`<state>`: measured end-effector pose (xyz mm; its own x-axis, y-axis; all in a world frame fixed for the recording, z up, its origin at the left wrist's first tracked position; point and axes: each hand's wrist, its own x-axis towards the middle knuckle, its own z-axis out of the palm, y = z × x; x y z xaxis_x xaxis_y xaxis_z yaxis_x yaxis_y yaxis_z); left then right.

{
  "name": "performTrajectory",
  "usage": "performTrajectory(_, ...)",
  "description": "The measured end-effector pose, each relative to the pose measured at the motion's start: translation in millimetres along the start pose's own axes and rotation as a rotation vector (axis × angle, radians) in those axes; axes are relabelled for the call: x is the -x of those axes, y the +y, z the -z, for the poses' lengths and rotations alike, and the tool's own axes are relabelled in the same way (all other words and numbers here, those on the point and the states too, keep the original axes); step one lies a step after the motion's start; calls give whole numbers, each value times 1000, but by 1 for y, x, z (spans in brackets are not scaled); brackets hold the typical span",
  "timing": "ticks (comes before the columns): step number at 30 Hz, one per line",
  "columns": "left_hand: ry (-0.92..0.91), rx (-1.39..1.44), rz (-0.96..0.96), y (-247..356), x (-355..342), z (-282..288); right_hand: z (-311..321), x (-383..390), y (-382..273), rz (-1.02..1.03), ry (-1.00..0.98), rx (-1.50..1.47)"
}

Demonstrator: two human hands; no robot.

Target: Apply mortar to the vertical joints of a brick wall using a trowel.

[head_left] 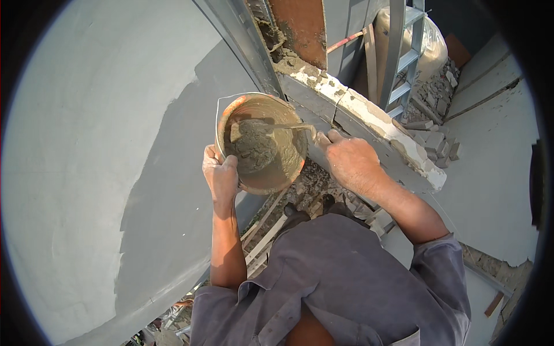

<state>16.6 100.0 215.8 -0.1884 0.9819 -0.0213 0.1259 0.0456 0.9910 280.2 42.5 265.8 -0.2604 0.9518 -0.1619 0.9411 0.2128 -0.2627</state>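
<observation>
My left hand (220, 175) grips the near rim of a mortar-stained bucket (288, 166) and holds it up in front of my chest. Wet grey mortar (252, 145) fills the bucket's lower left part. My right hand (349, 160) is closed around the handle of a trowel (288, 126), whose blade reaches leftward into the mortar. The handle itself is hidden inside my fist.
A large plastered wall (104, 173) curves along the left, part pale, part darker and damp. A rough ledge with white patches (369, 118) runs behind the bucket. A metal ladder (404, 52) stands at the back beside rubble (433, 98). Planks and debris lie far below.
</observation>
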Motion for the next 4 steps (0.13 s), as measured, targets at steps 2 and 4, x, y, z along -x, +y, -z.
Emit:
performTrajectory(2, -79, -142, -55, 26, 3, -26, -28, -32, -4, 5, 74, 63)
performTrajectory(4, -98, -286, -119, 36, 8, -42, -69, -40, -21, -33, -24, -12)
